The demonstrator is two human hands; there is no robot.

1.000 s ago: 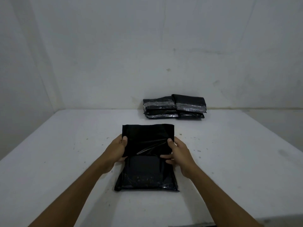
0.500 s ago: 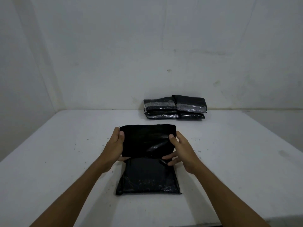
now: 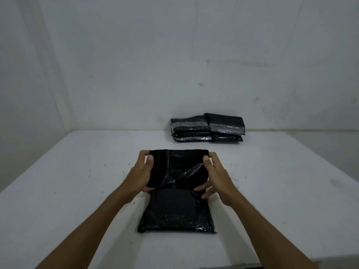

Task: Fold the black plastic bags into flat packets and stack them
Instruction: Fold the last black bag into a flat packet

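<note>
On the white table (image 3: pixel 77 200), near its front edge and about midway across, a black plastic bag (image 3: pixel 175 210) was laid with its long axis running away from the person towards the back wall (image 3: pixel 174 65). Its near, filled part lay flat on the tabletop, while its far part, a loose flap (image 3: pixel 176 167), was lifted off the surface and stood tilted up, its top edge level and running from left to right. The flap's left edge was gripped by the left hand (image 3: pixel 140 175), the thumb laid on the side facing the camera near the top corner and the fingers curled round behind. The right edge was gripped in the same manner by the right hand (image 3: pixel 215 175), with its thumb near the top right corner; its lower fingers were seen spread loosely below the flap, close to the bag's fold. The bag's plastic was glossy, creased across the flap and marked with pale glints along the near corners. Well apart from it, at the back of the table against the wall, a stack of folded packets (image 3: pixel 207 128) was set in two piles side by side, touching, with strips of clear tape visible on the top ones.
</note>
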